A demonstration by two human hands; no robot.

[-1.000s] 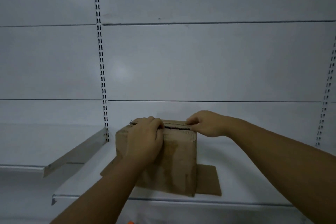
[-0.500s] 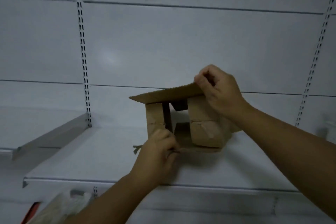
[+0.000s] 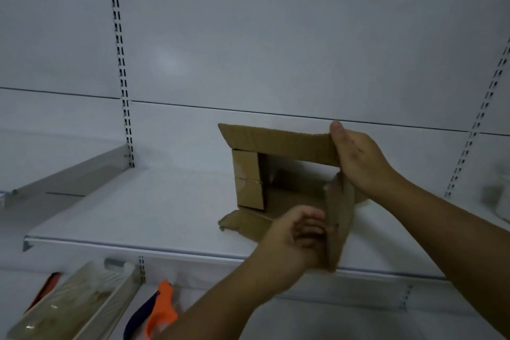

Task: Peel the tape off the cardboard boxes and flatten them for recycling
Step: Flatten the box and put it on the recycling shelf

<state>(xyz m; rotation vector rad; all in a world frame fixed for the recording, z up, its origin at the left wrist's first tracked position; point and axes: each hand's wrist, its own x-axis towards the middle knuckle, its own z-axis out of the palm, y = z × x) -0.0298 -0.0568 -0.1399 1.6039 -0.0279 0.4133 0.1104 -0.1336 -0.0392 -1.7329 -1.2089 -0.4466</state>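
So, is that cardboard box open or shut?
Open. The cardboard box has its flaps spread, hollow inside showing; left hand and right hand each hold one.

Room over the shelf [image 3: 138, 210] left of the cardboard box [image 3: 276, 143], wall panel [image 3: 276, 50] behind it, slanted bracket [image 3: 69, 176] far left

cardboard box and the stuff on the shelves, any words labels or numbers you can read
No readable text anywhere.
The cardboard box shows plain brown faces, no print.
The white shelf carries no label.
The orange item and pale package below are too blurred to tell.
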